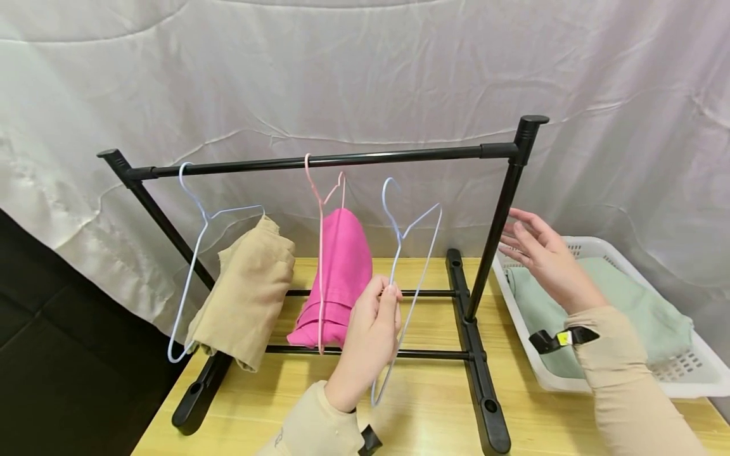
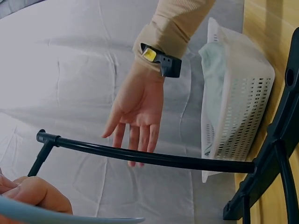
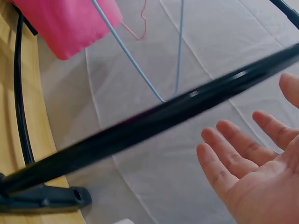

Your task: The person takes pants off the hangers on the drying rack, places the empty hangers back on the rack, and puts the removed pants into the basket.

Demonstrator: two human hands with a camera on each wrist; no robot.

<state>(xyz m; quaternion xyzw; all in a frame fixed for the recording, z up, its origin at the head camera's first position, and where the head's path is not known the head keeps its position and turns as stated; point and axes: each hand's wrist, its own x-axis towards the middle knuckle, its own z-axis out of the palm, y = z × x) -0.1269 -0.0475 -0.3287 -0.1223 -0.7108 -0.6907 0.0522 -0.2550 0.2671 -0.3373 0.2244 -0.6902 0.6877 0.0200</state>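
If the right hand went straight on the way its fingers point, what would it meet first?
Probably the rack's right post, just ahead of the right hand in the head view. Depth is unclear, though: the hand may pass behind it, toward the backdrop.

The counter [image 1: 422,424] is yellow wood with a fine grain (soft shadows fall across it between the rack's feet). Directly on it stands a black rack [image 1: 410,156], borne by two long feet that run from back to front. The left foot [image 1: 201,396] sits close to the counter's left edge; the right foot [image 1: 478,364] is well apart from it. Two thin crossbars [image 1: 433,354] join the feet low over the wood. Near the right foot, on its right side, a white perforated basket [image 1: 561,384] rests on the counter.
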